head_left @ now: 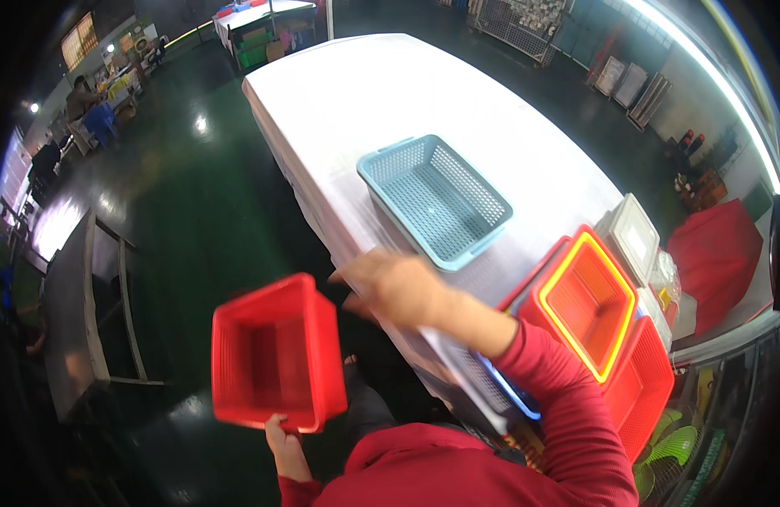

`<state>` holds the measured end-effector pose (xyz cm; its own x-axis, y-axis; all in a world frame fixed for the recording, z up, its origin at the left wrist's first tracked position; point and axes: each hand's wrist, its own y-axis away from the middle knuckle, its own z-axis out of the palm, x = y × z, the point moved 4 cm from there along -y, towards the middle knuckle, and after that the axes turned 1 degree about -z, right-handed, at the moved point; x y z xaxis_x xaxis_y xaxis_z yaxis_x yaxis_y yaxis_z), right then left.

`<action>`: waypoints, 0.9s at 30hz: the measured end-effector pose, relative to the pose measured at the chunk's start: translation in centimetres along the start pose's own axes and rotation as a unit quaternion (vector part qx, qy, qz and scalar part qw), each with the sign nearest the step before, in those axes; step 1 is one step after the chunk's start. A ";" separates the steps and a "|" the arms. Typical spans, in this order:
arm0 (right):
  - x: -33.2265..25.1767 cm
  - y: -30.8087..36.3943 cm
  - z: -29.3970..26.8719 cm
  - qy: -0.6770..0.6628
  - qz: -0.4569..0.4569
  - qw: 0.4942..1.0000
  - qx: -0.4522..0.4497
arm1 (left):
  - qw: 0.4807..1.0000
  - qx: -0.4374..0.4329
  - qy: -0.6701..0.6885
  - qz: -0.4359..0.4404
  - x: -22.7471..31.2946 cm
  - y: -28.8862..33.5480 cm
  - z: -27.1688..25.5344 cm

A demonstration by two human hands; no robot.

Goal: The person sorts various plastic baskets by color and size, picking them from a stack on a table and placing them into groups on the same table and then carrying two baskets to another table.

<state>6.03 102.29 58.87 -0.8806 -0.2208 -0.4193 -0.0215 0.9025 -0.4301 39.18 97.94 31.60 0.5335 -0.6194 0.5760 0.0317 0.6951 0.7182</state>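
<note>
Head view: left hand (287,441) grip closed on lower rim of red basket (326,359), held off the tabletop (390,80)'s left side, mouth facing camera | right hand (398,291) blurred, grip loosely open, nothing seen in it, near tabletop edge | teal basket (436,203) upright on tabletop, beyond right hand.

my left hand (284,441) low, closed in a grip, my right hand (396,286) motion-blurred, fingers parted and pointing left, right forearm (478,327) angled across, red sleeve (567,397) below it
</note>
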 end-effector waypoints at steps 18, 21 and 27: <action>13.8 -6.9 4.8 -0.424 0.393 0.813 0.071 | 0.972 -0.220 -0.077 0.028 10.4 -13.0 18.6; 12.8 -6.0 2.6 -0.005 0.340 0.937 0.076 | 0.951 -0.287 -0.090 0.064 8.8 -11.0 24.5; 14.4 0.9 3.5 0.230 0.444 0.859 0.115 | 0.928 -0.309 -0.208 -0.030 3.4 -10.0 26.8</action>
<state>-4.99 98.69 49.67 -0.5969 0.7329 -0.3264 0.8019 0.5314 -0.2732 18.05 79.06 36.82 0.1476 -0.6620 0.7348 0.5976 0.6517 0.4671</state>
